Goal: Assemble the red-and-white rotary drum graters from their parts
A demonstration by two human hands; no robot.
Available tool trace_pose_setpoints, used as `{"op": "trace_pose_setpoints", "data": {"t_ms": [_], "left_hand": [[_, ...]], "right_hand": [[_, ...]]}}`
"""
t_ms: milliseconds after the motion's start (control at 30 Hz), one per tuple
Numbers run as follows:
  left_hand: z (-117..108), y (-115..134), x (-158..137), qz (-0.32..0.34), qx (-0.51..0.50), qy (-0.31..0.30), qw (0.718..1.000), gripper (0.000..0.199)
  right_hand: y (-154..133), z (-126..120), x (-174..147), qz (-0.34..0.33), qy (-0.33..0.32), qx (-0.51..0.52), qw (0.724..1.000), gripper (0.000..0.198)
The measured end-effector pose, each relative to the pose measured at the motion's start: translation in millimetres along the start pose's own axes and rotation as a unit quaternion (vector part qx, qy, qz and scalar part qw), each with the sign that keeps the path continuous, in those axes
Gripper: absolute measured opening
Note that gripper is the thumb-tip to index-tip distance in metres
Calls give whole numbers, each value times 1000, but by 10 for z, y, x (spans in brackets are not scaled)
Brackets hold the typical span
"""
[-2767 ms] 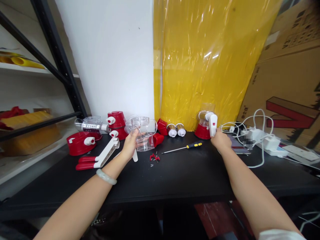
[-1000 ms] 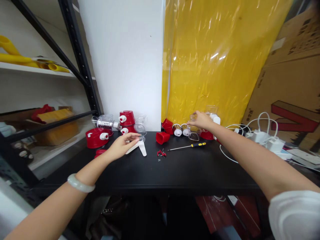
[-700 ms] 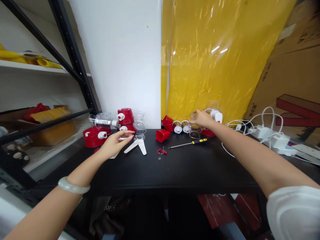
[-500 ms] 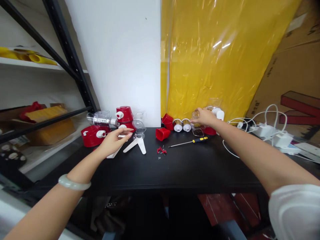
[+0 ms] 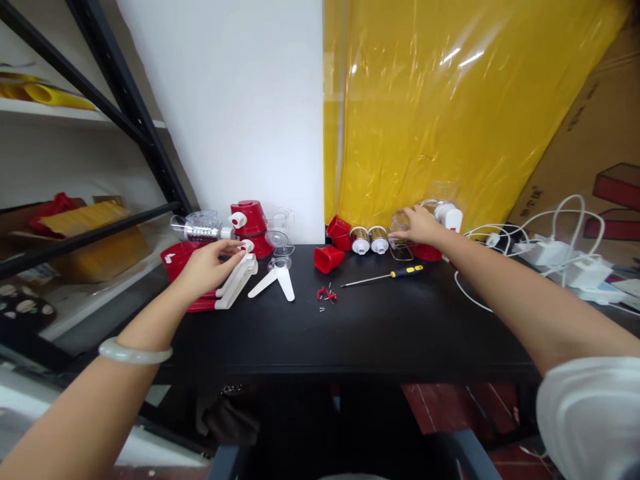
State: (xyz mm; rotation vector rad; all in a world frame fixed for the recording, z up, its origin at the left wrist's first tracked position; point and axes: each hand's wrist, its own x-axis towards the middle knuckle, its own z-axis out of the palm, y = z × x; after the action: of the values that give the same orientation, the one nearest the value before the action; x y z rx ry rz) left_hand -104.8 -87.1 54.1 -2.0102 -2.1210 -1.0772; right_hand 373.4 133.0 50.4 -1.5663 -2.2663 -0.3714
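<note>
My left hand (image 5: 213,267) is over the left group of parts, fingers loosely stretched and thumb apart. Its fingertips are close to a white knob (image 5: 246,247) by the stacked red housings (image 5: 250,219); contact is unclear. Below it lies a long white plastic piece (image 5: 236,283) beside red parts (image 5: 203,304). At the back right, my right hand (image 5: 423,225) has its fingers around a clear plastic part (image 5: 399,223), partly hidden by the hand. Behind that hand stand a white-capped part (image 5: 449,216) and a red base (image 5: 427,253).
On the black table (image 5: 380,333) lie a screwdriver (image 5: 385,275), small red pieces with screws (image 5: 327,293), a red funnel-like part (image 5: 329,259), two metal drums (image 5: 369,240) and a white two-legged piece (image 5: 277,280). White cables and chargers (image 5: 545,252) crowd the right. A shelf frame (image 5: 120,93) stands left.
My left hand has shifted left, away from the clear parts, and its fingers have drawn in a little. My right hand stays at the clear part. The view has shifted slightly.
</note>
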Motion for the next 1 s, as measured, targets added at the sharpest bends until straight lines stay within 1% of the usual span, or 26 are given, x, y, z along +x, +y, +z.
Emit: {"op": "trace_pose_setpoints", "data": {"t_ms": [100,200,267,367,467,567,633,700,800,867,1000], "left_hand": [[-82,-157,29,-15,66,-10,998,49],[-115,-300,50,-31,139,-52,988,44],[-108,-350,55,-32,173,-81,981,41],[-72,-364,63,-37,187,-106,976,40],[-30,-355,82,-49,205,-132,968,42],[16,-342,100,-53,227,-189,954,46],[57,-315,96,-57,245,-222,942,47],[110,-268,71,-68,278,-234,929,47],[206,-183,4,-76,328,-221,915,43],[266,-135,-47,-76,337,-215,914,42],[326,-91,-113,-71,332,-213,916,41]], "right_hand": [[-2,1,8,-14,-12,-5,1000,79],[-3,-2,43,-19,-28,-12,999,74],[-2,0,80,-27,-42,-19,999,70],[-6,9,131,-41,-59,-21,997,61],[-19,12,144,-43,-64,-19,997,63],[-46,-17,103,-30,-60,-21,998,69],[-91,-68,55,-24,-40,-33,998,72],[-177,-147,-1,-38,-2,-45,998,74],[-402,-296,-93,-84,53,-38,994,70],[-604,-388,-160,-121,67,-16,990,66],[-1044,-483,-308,-221,50,35,973,56]]}}
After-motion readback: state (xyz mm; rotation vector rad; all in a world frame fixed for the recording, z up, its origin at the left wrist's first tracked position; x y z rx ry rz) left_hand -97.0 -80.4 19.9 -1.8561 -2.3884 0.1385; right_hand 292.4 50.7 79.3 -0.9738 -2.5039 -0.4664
